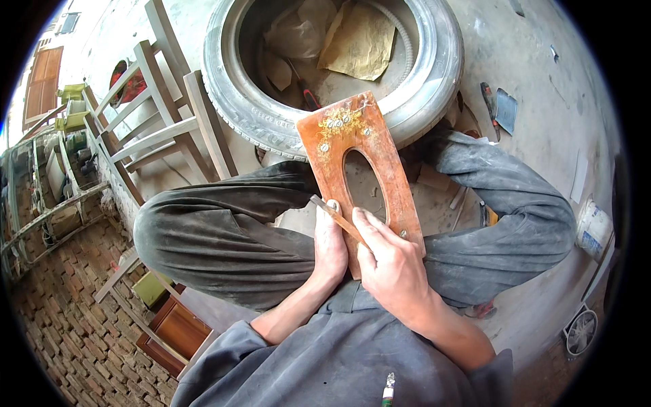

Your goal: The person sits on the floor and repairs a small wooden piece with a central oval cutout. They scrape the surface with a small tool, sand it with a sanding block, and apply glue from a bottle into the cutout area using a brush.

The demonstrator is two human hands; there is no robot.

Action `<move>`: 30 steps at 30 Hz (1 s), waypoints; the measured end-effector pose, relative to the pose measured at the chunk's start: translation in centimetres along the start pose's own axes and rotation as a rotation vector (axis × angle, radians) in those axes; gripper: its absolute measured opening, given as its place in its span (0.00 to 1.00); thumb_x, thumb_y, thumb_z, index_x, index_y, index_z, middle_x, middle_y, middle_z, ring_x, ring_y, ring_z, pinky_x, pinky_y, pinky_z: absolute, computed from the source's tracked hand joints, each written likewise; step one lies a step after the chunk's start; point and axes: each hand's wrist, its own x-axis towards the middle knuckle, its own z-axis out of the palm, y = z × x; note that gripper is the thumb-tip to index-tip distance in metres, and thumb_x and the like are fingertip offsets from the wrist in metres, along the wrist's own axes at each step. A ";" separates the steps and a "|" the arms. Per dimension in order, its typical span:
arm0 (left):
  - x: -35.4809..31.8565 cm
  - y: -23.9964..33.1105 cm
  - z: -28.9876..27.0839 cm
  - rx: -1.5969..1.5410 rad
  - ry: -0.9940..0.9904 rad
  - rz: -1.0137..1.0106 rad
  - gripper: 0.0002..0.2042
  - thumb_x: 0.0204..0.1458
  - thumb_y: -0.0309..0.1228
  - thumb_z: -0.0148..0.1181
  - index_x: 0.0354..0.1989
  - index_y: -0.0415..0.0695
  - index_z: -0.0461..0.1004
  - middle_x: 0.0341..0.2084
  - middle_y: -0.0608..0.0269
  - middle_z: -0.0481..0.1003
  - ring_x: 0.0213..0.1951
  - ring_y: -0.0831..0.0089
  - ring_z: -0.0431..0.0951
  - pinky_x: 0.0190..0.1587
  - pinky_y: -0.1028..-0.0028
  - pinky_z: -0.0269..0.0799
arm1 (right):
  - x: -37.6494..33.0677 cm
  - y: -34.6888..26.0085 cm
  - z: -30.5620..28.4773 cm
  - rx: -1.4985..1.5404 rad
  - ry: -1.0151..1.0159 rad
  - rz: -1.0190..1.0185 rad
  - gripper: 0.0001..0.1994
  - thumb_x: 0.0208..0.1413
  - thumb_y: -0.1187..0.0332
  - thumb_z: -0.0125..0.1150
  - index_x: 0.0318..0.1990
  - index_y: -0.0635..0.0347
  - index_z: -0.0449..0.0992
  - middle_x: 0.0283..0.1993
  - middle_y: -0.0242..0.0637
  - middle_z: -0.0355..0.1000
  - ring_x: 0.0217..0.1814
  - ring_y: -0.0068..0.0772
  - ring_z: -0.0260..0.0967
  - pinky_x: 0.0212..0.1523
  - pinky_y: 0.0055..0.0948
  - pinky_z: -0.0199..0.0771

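Tyre [434, 74]: grey, flat on the concrete beyond the knees; paper scraps inside
Board [363, 169]: reddish, oval cut-out, propped over the lap; top end against the tyre
Right hand [393, 268]: fingers curled round the board's lower right edge
Left hand [330, 247]: fingers pinching a thin wooden strip [336, 216] at the cut-out's lower left edge

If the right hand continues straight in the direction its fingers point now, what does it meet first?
The right hand points up and left along the thin wooden strip. It would probably meet the left hand thumb first, then the orange wooden panel; depth is unclear.
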 end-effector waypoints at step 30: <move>-0.2 1.2 0.7 0.041 0.025 0.023 0.30 0.75 0.60 0.46 0.59 0.41 0.73 0.48 0.61 0.77 0.49 0.73 0.78 0.59 0.68 0.75 | -3.8 -0.1 -5.7 -0.101 0.116 0.136 0.29 0.66 0.76 0.62 0.75 0.56 0.71 0.36 0.42 0.71 0.30 0.49 0.76 0.32 0.44 0.79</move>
